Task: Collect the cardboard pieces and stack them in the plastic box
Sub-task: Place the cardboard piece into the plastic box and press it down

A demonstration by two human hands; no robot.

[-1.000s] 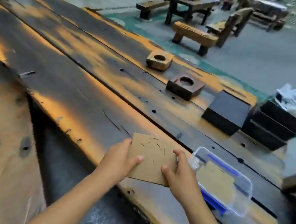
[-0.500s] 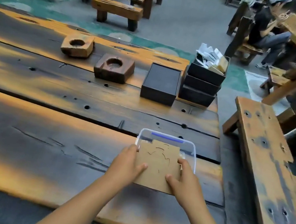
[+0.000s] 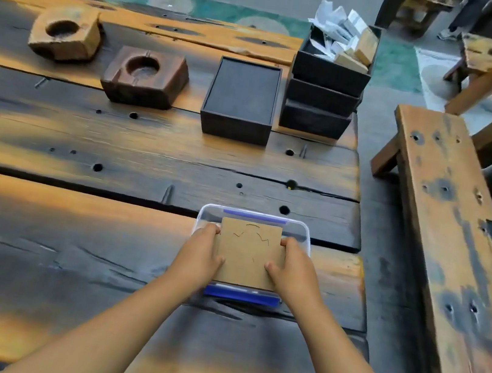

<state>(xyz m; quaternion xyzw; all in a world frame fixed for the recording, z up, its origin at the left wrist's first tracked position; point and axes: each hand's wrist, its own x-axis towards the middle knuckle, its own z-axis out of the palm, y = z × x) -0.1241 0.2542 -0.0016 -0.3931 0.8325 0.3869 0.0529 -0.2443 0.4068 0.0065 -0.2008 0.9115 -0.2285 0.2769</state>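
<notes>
A clear plastic box (image 3: 304,233) with blue clips sits on the wooden table near its right end. A brown cardboard piece (image 3: 247,256) with cut lines on its face lies flat over the box's opening. My left hand (image 3: 197,257) grips the piece's left edge and my right hand (image 3: 292,271) grips its right edge. The hands and the piece hide the inside of the box.
Two wooden blocks with round hollows (image 3: 66,33) (image 3: 145,77) stand farther back on the table (image 3: 71,233). A dark box (image 3: 241,100) and a stack of dark trays holding papers (image 3: 327,80) stand behind the plastic box. A wooden bench (image 3: 445,235) runs along the right.
Both hands have carried the cardboard piece from the table left of the box to directly over its opening. The camera has turned right and closer.
</notes>
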